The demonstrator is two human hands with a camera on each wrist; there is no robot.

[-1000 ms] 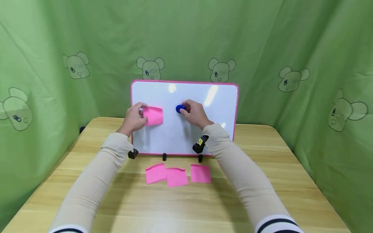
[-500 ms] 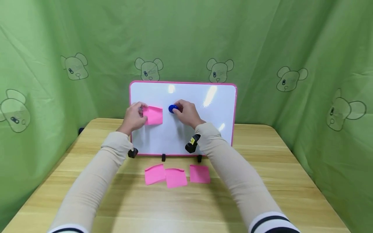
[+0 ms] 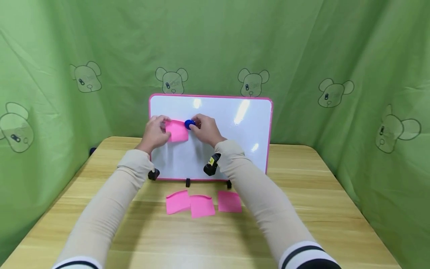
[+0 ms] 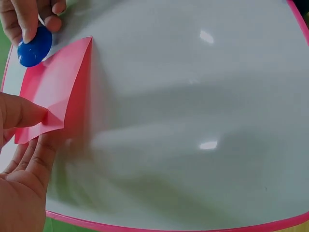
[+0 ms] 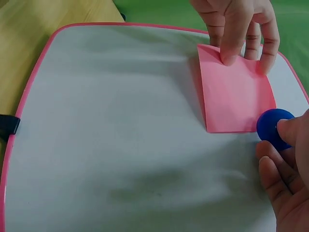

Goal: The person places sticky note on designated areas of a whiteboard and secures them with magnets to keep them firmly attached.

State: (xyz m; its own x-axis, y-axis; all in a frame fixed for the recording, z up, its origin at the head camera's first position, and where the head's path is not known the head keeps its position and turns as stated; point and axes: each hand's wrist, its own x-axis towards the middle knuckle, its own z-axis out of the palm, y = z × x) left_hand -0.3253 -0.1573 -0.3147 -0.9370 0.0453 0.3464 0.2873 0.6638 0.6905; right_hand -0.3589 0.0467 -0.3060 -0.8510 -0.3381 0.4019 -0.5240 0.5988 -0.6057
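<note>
A pink sticky note (image 3: 178,131) is held against the left part of the whiteboard (image 3: 231,142). My left hand (image 3: 155,133) pinches its left edge between thumb and fingers; in the left wrist view the note's (image 4: 53,82) lower edge stands off the board. My right hand (image 3: 207,130) pinches a round blue magnet (image 3: 189,124), which overlaps the note's upper right corner. The right wrist view shows the magnet (image 5: 274,128) at that corner, thumb pressed on its face.
Three pink sticky notes (image 3: 202,206) lie on the wooden table (image 3: 188,243) before the pink-framed board. Black feet (image 3: 188,182) hold the board's lower edge. A green curtain (image 3: 215,45) with mouse drawings surrounds the table.
My right hand has moved left with the magnet, from mid-board to the note's upper right corner. My left hand has raised the note slightly.
</note>
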